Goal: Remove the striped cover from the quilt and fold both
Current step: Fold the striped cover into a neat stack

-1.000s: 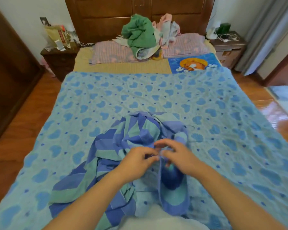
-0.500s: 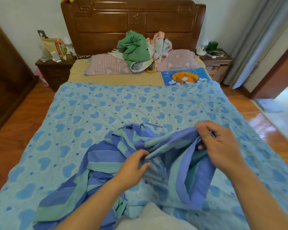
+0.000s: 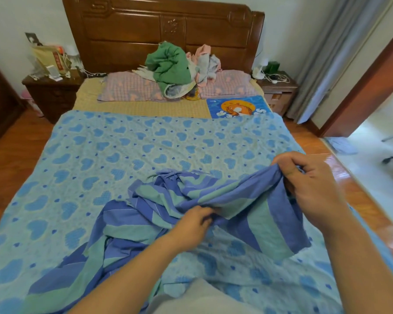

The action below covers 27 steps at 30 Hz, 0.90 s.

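**Bedroom, striped cover being drawn out along its edge**

Wooden bed (image 3: 143, 107), heart-print quilt (image 3: 123, 155) spread flat beneath both hands. Left hand (image 3: 192, 224) pinching the striped cover (image 3: 213, 196), fingers curled; right hand (image 3: 311, 186) gripping its edge, now lifted and pulled well away rightward from the left. Hands close together a second ago, so an edge stretched taut between them: likely the start of folding.
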Each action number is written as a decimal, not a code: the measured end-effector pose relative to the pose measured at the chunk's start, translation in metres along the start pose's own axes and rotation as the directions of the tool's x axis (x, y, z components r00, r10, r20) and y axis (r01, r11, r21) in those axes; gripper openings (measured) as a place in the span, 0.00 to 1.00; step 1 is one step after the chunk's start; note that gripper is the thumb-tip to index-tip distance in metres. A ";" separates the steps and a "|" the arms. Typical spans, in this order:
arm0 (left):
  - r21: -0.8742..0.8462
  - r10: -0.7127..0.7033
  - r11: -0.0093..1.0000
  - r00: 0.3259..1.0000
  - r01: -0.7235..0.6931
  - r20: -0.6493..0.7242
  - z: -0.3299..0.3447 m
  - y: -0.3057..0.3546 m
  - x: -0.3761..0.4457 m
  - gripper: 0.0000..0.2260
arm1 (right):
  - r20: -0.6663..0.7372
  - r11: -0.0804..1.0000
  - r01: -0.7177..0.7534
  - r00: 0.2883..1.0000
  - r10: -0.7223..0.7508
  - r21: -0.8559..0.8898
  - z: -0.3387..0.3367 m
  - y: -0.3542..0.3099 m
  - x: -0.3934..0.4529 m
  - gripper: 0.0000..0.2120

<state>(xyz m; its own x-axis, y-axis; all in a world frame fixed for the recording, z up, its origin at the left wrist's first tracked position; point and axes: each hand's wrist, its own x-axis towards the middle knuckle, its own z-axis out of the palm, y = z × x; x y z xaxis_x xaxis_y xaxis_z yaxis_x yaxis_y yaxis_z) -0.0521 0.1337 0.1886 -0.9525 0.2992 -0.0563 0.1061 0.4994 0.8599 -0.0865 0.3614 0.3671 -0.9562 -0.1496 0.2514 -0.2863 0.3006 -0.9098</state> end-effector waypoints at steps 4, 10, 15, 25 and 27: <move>0.063 -0.103 0.989 0.923 0.136 -0.370 -0.026 -0.017 0.009 0.05 | 0.083 0.983 0.004 0.996 -0.020 0.185 0.002 -0.006 -0.005 0.14; 0.010 -0.073 0.997 0.987 0.075 -0.141 -0.036 -0.022 0.010 0.27 | 0.085 0.949 -0.026 0.996 -0.001 0.314 0.000 -0.006 -0.006 0.15; 0.112 -0.047 0.992 0.993 0.058 -0.106 -0.018 -0.020 0.010 0.41 | 0.121 0.949 -0.022 0.993 -0.017 0.316 0.000 -0.009 -0.007 0.16; 0.200 -0.109 0.958 0.906 0.205 -0.410 -0.030 -0.041 -0.020 0.07 | -0.079 0.945 0.002 0.997 0.025 0.327 -0.012 -0.005 -0.004 0.15; 0.086 -0.083 0.982 0.791 0.169 -0.606 -0.051 -0.028 -0.028 0.07 | -0.150 0.962 -0.017 0.987 0.060 0.271 -0.017 0.003 0.000 0.15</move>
<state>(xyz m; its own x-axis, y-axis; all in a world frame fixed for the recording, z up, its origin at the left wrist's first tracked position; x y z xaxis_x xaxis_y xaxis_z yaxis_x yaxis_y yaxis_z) -0.0435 0.0699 0.1925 -0.9352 -0.2975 0.1921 -0.0318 0.6108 0.7911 -0.0884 0.3786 0.3697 -0.9700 0.0122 0.2430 -0.2424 0.0363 -0.9695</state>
